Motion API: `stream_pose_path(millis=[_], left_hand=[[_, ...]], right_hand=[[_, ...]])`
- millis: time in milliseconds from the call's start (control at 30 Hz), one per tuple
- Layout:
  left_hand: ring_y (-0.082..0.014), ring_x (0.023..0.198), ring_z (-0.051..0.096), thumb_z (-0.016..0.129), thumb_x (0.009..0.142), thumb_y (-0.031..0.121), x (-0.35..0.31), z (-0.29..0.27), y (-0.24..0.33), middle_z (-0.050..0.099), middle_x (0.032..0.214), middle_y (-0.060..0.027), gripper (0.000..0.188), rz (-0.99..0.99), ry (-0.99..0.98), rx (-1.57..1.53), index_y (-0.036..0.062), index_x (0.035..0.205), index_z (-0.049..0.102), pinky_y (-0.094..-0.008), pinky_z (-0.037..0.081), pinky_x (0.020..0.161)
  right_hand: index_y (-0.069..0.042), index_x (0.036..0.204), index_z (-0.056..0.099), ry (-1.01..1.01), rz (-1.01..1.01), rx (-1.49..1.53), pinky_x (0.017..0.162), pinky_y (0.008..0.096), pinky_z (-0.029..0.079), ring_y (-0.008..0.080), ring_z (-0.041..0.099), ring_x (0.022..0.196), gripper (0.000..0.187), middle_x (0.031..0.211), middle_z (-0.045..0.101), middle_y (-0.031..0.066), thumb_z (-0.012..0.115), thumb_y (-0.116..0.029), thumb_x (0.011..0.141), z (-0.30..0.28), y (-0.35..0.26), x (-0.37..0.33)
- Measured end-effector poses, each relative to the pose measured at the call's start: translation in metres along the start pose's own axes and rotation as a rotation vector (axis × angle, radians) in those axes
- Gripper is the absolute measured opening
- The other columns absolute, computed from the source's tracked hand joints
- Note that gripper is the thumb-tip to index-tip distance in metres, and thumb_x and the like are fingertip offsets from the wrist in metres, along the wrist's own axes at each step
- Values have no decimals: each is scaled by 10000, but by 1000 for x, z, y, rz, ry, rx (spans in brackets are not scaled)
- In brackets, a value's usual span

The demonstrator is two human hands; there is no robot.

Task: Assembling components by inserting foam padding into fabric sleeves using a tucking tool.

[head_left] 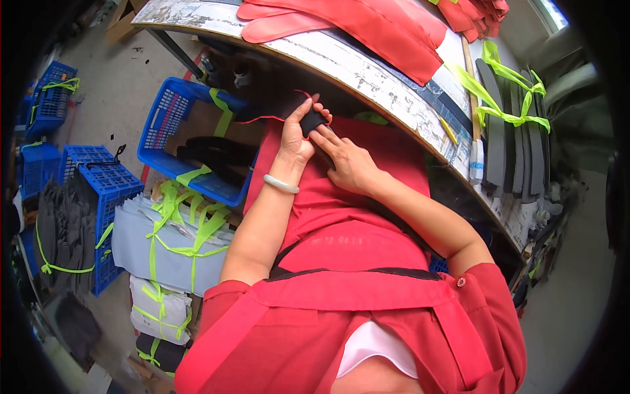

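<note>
Above my lap, my left hand (298, 134) is closed around a black fabric piece (314, 122) with thin red edging. From that hand, dark cloth with the same red edge runs off to the left, into the shadow under the table. My right hand (351, 161) meets the piece from the right, its fingers pressed together at the cloth; I cannot tell whether the fingertips are inside a fold. To the left of my hands stands a blue plastic basket (149, 141) containing dark fabric pieces (220, 157).
A worn white table (315, 56) curves across the front, bearing red fabric pieces (374, 33) and dark strips (495, 131) tied with lime ribbon. On the left are a tied grey fabric bundle (174, 240), a white bundle (157, 308) and blue crates (108, 177).
</note>
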State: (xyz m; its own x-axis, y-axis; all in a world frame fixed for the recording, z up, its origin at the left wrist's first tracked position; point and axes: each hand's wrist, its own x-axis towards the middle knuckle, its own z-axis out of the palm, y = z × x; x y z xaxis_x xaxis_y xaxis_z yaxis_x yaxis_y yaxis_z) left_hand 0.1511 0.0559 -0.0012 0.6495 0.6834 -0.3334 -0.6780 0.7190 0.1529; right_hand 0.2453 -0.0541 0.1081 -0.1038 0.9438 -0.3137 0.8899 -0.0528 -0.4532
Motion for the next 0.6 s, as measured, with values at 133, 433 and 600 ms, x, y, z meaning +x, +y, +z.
stream_pose_path(millis=[133,433,600], left_hand=[[-250,895,639,671,898,184,4,-2,-8,606,883,-83,216,-43,97,19,36,1008,557,-375,556,835],[-176,726,596,654,894,154,6,1,0,587,754,-40,116,-55,79,-53,85,889,560,-355,532,785],[-202,742,601,627,885,102,1,1,8,590,762,-65,74,-110,92,-15,44,892,581,-370,534,821]], right_hand=[[-105,1312,445,92,-50,14,816,484,526,378,599,970,611,1336,477,107,586,-35,722,32,28,48],[-53,1153,514,113,-127,-67,790,466,538,408,584,981,405,1184,576,157,540,-51,749,35,27,62],[-77,1263,466,57,-13,84,788,487,536,415,599,971,552,1312,503,157,572,-55,722,15,8,19]])
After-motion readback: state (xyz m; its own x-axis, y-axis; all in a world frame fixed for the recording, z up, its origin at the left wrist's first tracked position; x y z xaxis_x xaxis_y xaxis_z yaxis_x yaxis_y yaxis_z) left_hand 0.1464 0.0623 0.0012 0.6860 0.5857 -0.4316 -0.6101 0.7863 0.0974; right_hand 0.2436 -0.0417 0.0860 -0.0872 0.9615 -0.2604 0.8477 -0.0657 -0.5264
